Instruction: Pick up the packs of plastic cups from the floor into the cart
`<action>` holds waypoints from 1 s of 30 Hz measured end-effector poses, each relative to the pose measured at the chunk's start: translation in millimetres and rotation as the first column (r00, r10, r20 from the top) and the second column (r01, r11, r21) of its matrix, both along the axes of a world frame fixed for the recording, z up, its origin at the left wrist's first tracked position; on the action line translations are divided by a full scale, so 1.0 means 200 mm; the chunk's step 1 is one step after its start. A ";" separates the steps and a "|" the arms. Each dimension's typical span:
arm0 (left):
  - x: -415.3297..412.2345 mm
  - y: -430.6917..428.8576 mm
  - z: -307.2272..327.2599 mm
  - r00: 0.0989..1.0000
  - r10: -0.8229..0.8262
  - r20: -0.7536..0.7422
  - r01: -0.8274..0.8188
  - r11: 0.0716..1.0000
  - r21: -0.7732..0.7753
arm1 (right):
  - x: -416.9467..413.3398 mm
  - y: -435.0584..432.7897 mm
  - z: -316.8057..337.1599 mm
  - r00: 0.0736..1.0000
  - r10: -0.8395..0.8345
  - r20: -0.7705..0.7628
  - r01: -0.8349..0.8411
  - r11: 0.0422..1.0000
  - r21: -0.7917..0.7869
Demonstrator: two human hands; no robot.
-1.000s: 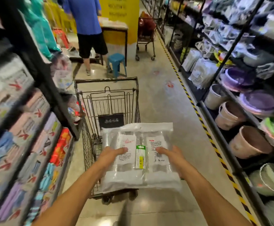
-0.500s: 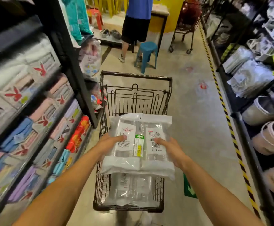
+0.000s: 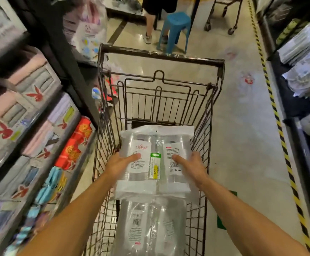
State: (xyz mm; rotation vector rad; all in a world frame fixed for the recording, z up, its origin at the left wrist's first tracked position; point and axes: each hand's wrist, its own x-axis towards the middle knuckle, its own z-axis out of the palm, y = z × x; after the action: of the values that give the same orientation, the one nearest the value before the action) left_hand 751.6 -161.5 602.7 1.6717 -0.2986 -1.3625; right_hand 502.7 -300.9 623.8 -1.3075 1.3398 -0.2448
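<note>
1. Head view: the left hand (image 3: 122, 164) and right hand (image 3: 191, 166) clasp a pack of plastic cups (image 3: 155, 159) by its side edges, over the cart (image 3: 161, 58).
2. It looks light, crinkly and slippery, the cups likely crushable; edge holds suit it.
3. Another pack (image 3: 150, 226) lies in the near basket.
4. A yellow sticker seems to read "4.5"; the remaining print is illegible.

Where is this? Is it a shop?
Yes, most likely a shop selling household goods. There's a wire shopping cart, shelves of packaged towels down the left side, and a pack of plastic cups with a price sticker, held in both hands.
</note>
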 end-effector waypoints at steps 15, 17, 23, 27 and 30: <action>-0.04 -0.25 -0.71 0.957 -0.190 0.220 0.160 0.976 0.150 | 0.05 -0.07 -0.64 0.968 -0.190 -0.165 0.189 0.982 -0.026; -0.05 -0.24 -0.72 0.945 -0.209 0.251 0.173 0.972 0.157 | 0.05 -0.06 -0.67 0.958 -0.186 -0.218 0.181 0.982 -0.045; -0.04 -0.25 -0.68 0.898 -0.309 0.314 0.237 0.939 0.248 | 0.07 -0.09 -0.63 0.904 -0.124 -0.410 0.115 0.992 -0.047; -0.01 -0.30 -0.51 0.875 -0.395 0.280 0.295 0.894 0.337 | 0.09 -0.13 -0.41 0.907 -0.088 -0.413 0.074 0.996 -0.051; -0.03 -0.42 -0.14 0.795 -0.469 0.384 0.357 0.874 0.329 | 0.12 -0.16 -0.03 0.945 0.000 -0.328 -0.027 0.997 -0.076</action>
State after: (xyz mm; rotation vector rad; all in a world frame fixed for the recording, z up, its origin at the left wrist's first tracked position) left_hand 746.2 -244.5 574.8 2.2245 -0.8499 -1.3381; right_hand 527.4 -333.1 618.3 -1.4698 1.6131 -0.0719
